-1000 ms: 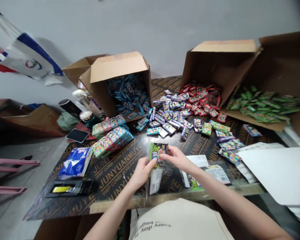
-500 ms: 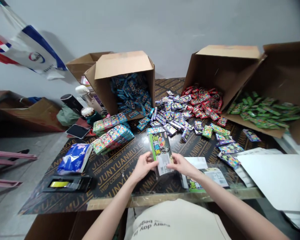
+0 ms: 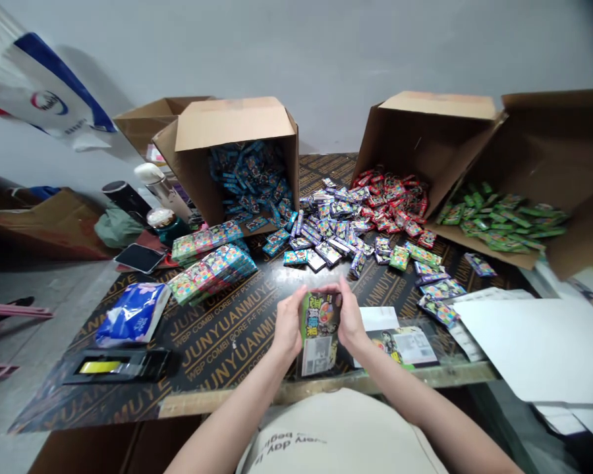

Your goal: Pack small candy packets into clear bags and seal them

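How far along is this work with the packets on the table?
Done: two neat stacks of packets lie by the carton. In hand: the left hand and right hand hold one green-edged packet. Left: loose blue, purple, red and green packets lie spilled.

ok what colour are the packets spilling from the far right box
mostly green packets, clearest in the head view

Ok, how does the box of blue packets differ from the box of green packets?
The box of blue packets sits left of centre, while the box of green packets sits at the far right, cut off by the view's edge. The blue packets spill slightly onto the board; the green packets stay on the box's lower flap. Both are brown cardboard, tipped open toward the viewer.
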